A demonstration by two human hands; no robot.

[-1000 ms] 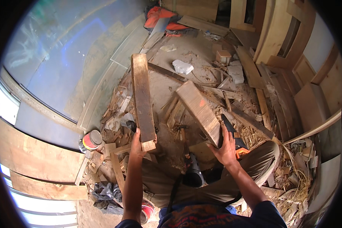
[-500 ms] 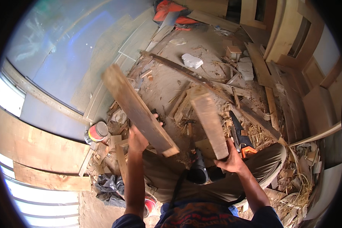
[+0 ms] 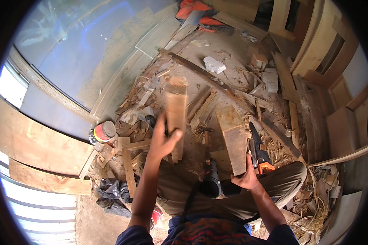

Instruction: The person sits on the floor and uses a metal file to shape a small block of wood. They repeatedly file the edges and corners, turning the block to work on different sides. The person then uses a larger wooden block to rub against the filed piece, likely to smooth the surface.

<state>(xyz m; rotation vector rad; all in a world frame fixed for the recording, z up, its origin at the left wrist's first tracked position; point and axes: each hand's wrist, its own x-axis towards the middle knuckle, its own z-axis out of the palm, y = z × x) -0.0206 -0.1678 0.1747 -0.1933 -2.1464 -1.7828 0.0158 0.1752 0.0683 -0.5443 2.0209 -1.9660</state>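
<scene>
A short length of rough timber (image 3: pixel 177 108) stands almost upright in my left hand (image 3: pixel 167 141), its far end blurred by motion. The thumb lies across its near face and the fingers go behind it. Over to the right, a second timber piece (image 3: pixel 234 143) is gripped at its near end by my right hand (image 3: pixel 247 176). This one tilts away from me, showing a broad face and its far end. The two pieces are apart. Just beside the right piece is a handsaw (image 3: pixel 261 149) with an orange-and-black handle. Between my knees and the scraps lies what looks like a hammer (image 3: pixel 207 143).
A long dark plank (image 3: pixel 208 77) crosses the floor diagonally. Wood scraps and shavings (image 3: pixel 280 151) lie around my legs. At left are a paint can (image 3: pixel 104 131) and a black plastic bag (image 3: pixel 112 196). A white lump (image 3: pixel 214 65) sits farther off; boards (image 3: pixel 290 77) lean at right.
The left timber has swung from a leftward slant to nearly upright and moved right, with my left hand turned around it. The right piece has tilted slightly, still in my right hand.
</scene>
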